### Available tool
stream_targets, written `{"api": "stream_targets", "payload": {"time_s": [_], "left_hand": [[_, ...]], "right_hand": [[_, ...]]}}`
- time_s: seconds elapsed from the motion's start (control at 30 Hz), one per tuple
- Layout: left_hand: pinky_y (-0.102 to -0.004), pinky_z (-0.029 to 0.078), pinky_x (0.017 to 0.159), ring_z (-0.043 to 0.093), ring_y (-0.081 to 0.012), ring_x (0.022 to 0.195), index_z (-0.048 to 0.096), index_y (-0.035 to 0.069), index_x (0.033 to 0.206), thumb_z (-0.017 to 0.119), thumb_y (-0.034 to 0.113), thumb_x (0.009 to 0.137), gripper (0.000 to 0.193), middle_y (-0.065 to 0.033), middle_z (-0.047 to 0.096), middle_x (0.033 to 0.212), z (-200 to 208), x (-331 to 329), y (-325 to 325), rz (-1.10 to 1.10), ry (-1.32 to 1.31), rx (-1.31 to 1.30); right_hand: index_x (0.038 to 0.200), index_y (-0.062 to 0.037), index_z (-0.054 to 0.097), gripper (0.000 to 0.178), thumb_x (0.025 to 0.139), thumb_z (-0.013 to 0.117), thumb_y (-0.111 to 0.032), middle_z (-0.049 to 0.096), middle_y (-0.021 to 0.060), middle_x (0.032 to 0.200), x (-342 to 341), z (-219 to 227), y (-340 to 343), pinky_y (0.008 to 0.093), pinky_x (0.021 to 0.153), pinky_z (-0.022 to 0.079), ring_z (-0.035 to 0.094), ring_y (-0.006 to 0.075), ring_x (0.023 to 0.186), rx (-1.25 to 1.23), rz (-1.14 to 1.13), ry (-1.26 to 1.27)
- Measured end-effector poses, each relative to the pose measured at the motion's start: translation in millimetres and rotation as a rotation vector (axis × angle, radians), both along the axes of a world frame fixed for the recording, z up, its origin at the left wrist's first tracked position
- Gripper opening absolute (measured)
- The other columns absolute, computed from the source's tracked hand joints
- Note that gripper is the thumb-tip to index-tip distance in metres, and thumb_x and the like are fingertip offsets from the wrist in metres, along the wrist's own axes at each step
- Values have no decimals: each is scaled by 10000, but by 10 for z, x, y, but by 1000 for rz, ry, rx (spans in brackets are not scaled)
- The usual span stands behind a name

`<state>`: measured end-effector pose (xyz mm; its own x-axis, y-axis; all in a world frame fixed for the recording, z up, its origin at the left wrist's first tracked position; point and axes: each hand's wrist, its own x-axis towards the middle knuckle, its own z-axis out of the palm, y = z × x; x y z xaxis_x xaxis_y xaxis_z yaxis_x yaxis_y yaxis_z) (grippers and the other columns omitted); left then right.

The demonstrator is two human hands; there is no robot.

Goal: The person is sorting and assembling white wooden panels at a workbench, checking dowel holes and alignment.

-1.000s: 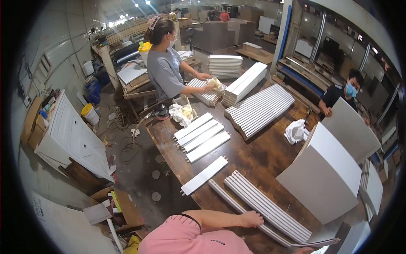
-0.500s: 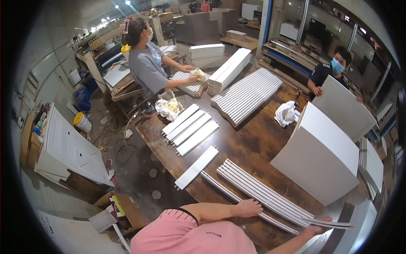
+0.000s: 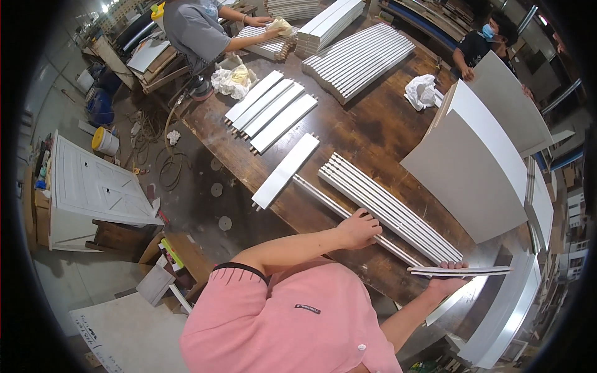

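Note:
A long thin white grooved strip (image 3: pixel 322 195) lies along the near side of the brown table. My left hand (image 3: pixel 359 229) is closed over the middle of that strip, fingers curled; its grip underneath is partly hidden. Farther right, my right hand (image 3: pixel 449 283) grips a short white grooved piece (image 3: pixel 485 271) from below, fingertips showing over its far edge. It is held nearly level by the near end of a row of long white strips (image 3: pixel 388 208) lying side by side. A white slat with small end pegs (image 3: pixel 286 171) lies beyond the single strip's far end.
More white slats (image 3: pixel 272 112) and a stacked block of strips (image 3: pixel 360 62) lie farther off. A curved white panel (image 3: pixel 466 168) stands at right. A co-worker in grey (image 3: pixel 196 28) wipes strips with a cloth; another person (image 3: pixel 491 37) holds a panel. A white cloth (image 3: pixel 421 92) lies between.
The view has tilted down, so things sit higher in it. My right hand has brought the short piece leftward and more level. My left hand stays at the strip, its fingers more curled.

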<state>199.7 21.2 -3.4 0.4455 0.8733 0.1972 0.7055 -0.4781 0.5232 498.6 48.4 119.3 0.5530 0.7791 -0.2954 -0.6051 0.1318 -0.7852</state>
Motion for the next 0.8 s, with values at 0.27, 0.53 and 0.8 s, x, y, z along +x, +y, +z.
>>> {"api": "stream_targets", "payload": {"time_s": [0.27, 0.53, 0.8], "left_hand": [[-438, 483, 991, 610, -324, 1165, 563, 63, 1357, 707, 363, 911, 556, -130, 653, 1257, 970, -159, -426, 49, -542, -310], [-299, 524, 840, 643, -159, 895, 544, 90, 1359, 774, 254, 861, 573, -83, 671, 1001, 1026, -709, -668, 339, -877, -565], [-449, 454, 1038, 567, -373, 1212, 580, 62, 1337, 762, 356, 846, 601, -162, 625, 1283, 682, -1526, -612, 450, -535, -164]], "right_hand": [[1074, -101, 557, 364, 1016, 446, -442, 430, -6, 776, -931, 55, -52, 297, 567, 395, 406, 122, 605, 212, 356, 242], [1408, -134, 487, 725, 948, 440, -692, 566, 85, 1292, -1888, 627, 82, 506, 935, 451, 568, 284, 1070, 333, 654, 228], [1163, -83, 536, 649, 951, 475, -693, 534, 55, 996, -2018, 515, 459, 490, 829, 479, 526, 247, 903, 367, 368, -63]]}}
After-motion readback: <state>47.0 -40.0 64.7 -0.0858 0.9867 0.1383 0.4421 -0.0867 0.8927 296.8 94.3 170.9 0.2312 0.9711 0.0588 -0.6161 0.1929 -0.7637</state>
